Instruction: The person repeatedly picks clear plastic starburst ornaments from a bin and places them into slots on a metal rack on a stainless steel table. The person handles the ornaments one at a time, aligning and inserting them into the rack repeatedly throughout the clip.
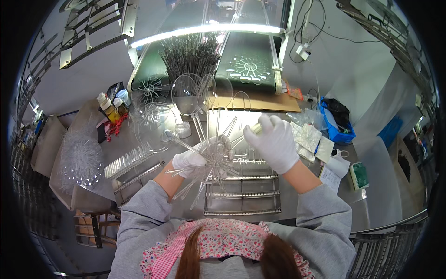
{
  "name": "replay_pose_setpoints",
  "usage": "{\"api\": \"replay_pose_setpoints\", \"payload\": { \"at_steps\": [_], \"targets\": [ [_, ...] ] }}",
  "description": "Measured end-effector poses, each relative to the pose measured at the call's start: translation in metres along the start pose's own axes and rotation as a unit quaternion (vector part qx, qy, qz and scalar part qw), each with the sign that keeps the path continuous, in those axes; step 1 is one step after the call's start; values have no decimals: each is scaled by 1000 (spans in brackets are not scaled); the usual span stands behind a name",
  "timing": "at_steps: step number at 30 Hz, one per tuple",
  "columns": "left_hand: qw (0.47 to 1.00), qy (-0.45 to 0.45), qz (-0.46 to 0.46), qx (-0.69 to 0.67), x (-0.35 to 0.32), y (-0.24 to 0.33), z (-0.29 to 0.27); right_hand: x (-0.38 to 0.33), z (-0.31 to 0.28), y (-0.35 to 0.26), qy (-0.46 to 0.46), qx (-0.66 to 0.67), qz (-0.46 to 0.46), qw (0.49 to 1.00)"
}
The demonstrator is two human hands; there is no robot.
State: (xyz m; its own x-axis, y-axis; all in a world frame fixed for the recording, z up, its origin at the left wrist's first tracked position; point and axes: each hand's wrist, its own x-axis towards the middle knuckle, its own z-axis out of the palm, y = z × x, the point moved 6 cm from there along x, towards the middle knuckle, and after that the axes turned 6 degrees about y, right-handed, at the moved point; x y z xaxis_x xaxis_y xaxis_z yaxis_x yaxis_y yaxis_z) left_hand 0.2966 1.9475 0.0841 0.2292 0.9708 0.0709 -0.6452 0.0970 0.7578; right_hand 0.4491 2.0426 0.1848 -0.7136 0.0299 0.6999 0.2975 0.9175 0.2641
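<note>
My left hand [189, 160], in a white glove, is closed on a clear starburst of thin plastic rods [216, 158]. Its spokes spread out in all directions, and some hide part of the glove. My gloved right hand [275, 144] is raised just right of the starburst with its fingers curled together. A pale, partly hidden piece shows at its fingertips; I cannot make out its kind. Beneath both hands lies a metal rack [244, 194] with several toothed bars. Clear hoop-shaped pieces [155, 121] sit beyond my left hand.
A container of dark thin rods [190, 58] stands at the back, before two green conveyor belts [244, 51]. A bundle of clear strands [81, 160] and bottles [108, 109] are at left. At right are a blue bin [341, 135], papers [306, 139] and a green-white box [359, 176].
</note>
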Motion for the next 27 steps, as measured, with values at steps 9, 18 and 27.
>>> {"api": "replay_pose_setpoints", "payload": {
  "at_steps": [9, 18, 27],
  "targets": [
    [991, -106, -68, 35, -4, -9, 24, 15, -25, 3, 0, -16, -70, 997],
    [960, -208, -172, 79, -10, -25, 28, 33, -55, -19, 59, 87, -248, 963],
    [973, -190, -97, -83, -12, -53, 29, 39, -36, -22, 12, 14, -223, 975]
  ]
}}
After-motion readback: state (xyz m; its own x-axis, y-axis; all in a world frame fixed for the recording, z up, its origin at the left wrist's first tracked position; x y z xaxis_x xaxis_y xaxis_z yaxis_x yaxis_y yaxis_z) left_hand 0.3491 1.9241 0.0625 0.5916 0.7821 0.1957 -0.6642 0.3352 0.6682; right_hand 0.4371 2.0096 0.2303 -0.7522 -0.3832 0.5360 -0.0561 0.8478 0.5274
